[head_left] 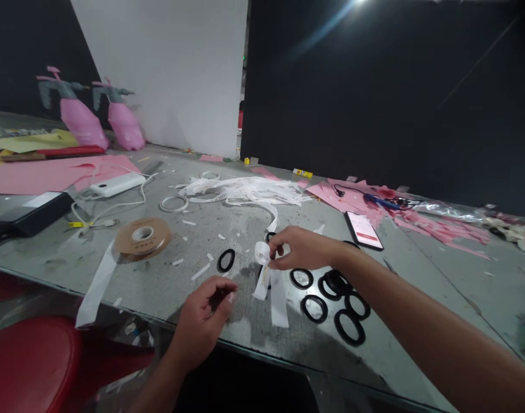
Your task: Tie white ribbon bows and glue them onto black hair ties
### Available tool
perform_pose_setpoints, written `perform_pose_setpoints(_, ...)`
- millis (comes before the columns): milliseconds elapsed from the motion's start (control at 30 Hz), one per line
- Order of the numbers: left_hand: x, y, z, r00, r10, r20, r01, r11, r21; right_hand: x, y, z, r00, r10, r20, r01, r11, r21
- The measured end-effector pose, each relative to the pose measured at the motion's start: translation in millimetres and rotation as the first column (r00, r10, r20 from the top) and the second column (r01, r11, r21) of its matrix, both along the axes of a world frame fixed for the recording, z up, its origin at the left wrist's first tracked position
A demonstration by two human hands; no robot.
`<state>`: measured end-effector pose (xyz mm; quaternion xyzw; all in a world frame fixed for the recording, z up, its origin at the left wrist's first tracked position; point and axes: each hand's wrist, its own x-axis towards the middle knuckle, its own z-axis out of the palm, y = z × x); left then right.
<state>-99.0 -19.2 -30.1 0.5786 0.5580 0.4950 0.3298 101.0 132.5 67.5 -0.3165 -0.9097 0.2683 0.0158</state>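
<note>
Near the table's middle, my right hand pinches a white ribbon that is rolled into a loop, with two tails hanging below onto the tabletop. One tail is wide and plain; the narrower one seems to carry faint print. My left hand is at the front edge, fingers loosely curled and thumb apart, and nothing shows in it. Just above it lies a black ring. Several more black rings lie beneath and around my right forearm, partly overlapping. Another dark ring is partly hidden behind my right fingers.
A ribbon spool trails white ribbon over the front edge at left. Behind are a heap of printed ribbon strips, a phone, a white power bank and two pink spray bottles. A red stool stands lower left.
</note>
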Motion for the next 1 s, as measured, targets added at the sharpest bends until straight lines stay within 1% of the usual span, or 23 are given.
perform_pose_setpoints(133,-2,0,-1.1,0.997,-0.012,0.071,0.014,0.999,-0.031,0,5,17.6,0.999,-0.035,-0.012,0.036,0.999,0.04)
perform_pose_setpoints(233,-1,-1,-6.6,0.991,-0.017,0.134,0.025,0.998,-0.058,-2,16,28.8,0.999,-0.05,-0.002,0.05,0.997,0.065)
perform_pose_setpoints(300,-2,-2,-11.0,0.975,0.004,0.221,0.017,0.996,-0.09,-8,25,34.6,0.999,-0.047,-0.005,0.047,0.996,0.081)
perform_pose_setpoints(367,-6,-2,-11.3,0.94,0.059,0.335,-0.017,0.992,-0.127,-17,30,38.8,0.999,-0.052,-0.011,0.053,0.994,0.098)
perform_pose_setpoints(433,-15,3,-3.1,0.92,0.119,0.372,-0.066,0.986,-0.152,-24,29,41.1,0.998,-0.056,-0.013,0.057,0.991,0.119)
perform_pose_setpoints(467,-21,9,4.5,0.932,0.143,0.334,-0.098,0.984,-0.147,-25,27,41.5,0.998,-0.056,-0.017,0.057,0.989,0.134)
perform_pose_setpoints(500,-27,18,13.9,0.958,0.147,0.244,-0.117,0.984,-0.135,-25,23,41.4,0.999,-0.05,-0.021,0.053,0.988,0.148)
perform_pose_setpoints(533,-33,30,24.3,0.984,0.134,0.12,-0.122,0.987,-0.105,-23,18,40.6,0.998,-0.048,-0.035,0.053,0.985,0.165)
perform_pose_setpoints(567,-39,46,34.6,0.992,0.124,-0.035,-0.126,0.99,-0.056,-19,13,39.2,0.998,-0.047,-0.035,0.052,0.984,0.17)
perform_pose_setpoints(600,-44,67,43.7,0.973,0.095,-0.209,-0.103,0.994,-0.028,-14,7,37.3,0.999,-0.037,-0.035,0.043,0.983,0.178)
perform_pose_setpoints(633,-48,91,51.0,0.93,0.052,-0.363,-0.059,0.998,-0.009,-7,3,35.0,0.998,-0.026,-0.05,0.036,0.978,0.204)
perform_pose_setpoints(667,-51,118,56.0,0.868,0.006,-0.496,-0.01,1.0,-0.005,0,-1,32.7,0.997,-0.026,-0.073,0.043,0.969,0.242)
perform_pose_setpoints(700,-52,148,58.5,0.778,-0.048,-0.626,0.034,0.999,-0.034,6,-3,30.5,0.996,-0.033,-0.087,0.056,0.959,0.278)
perform_pose_setpoints(733,-52,178,58.8,0.678,-0.083,-0.731,0.043,0.996,-0.073,13,-5,28.9,0.994,-0.043,-0.104,0.073,0.948,0.309)
perform_pose_setpoints(767,-51,207,57.4,0.567,-0.118,-0.816,0.024,0.992,-0.127,18,-6,28.0,0.992,-0.053,-0.118,0.089,0.939,0.333)
perform_pose_setpoints(867,-46,287,49.0,0.477,-0.199,-0.856,0.049,0.979,-0.2,32,-8,30.9,0.985,-0.057,-0.162,0.114,0.922,0.37)
perform_pose_setpoints(933,-43,329,43.9,0.423,-0.275,-0.863,0.091,0.961,-0.262,39,-8,36.4,0.98,-0.048,-0.194,0.118,0.922,0.369)
perform_pose_setpoints(1000,-42,364,40.1,0.394,-0.33,-0.858,0.112,0.944,-0.311,45,-7,42.4,0.976,-0.037,-0.216,0.114,0.928,0.355)
